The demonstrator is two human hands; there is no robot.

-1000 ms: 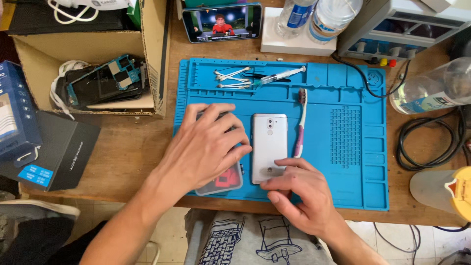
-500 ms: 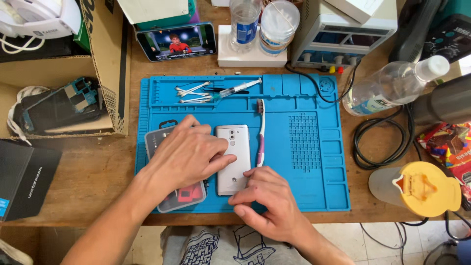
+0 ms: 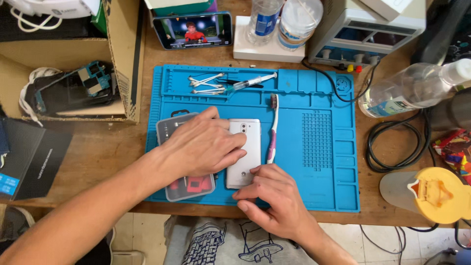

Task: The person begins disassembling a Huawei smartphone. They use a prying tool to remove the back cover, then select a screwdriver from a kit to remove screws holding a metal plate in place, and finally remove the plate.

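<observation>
The left hand [image 3: 203, 145] lies flat with fingers spread, its fingertips pressing on the left edge of a silver phone [image 3: 244, 152] that lies back-up on the blue work mat [image 3: 324, 172]; the grip is open, clamped on nothing. The right hand [image 3: 270, 198] rests at the phone's lower end, fingers loosely curled and touching its bottom edge, not closed around it. Under the left palm, just left of the phone, sits a clear plastic case [image 3: 184, 184] with red parts inside, mostly covered. Just right of the phone lies a toothbrush [image 3: 272, 130], near but apart. Above the phone, in the mat's top trays, are cotton swabs [image 3: 206, 84] and a syringe [image 3: 252, 82]. Beyond the mat on the bench [image 3: 113, 147], a second phone [image 3: 194, 30] stands propped with its screen lit.
</observation>
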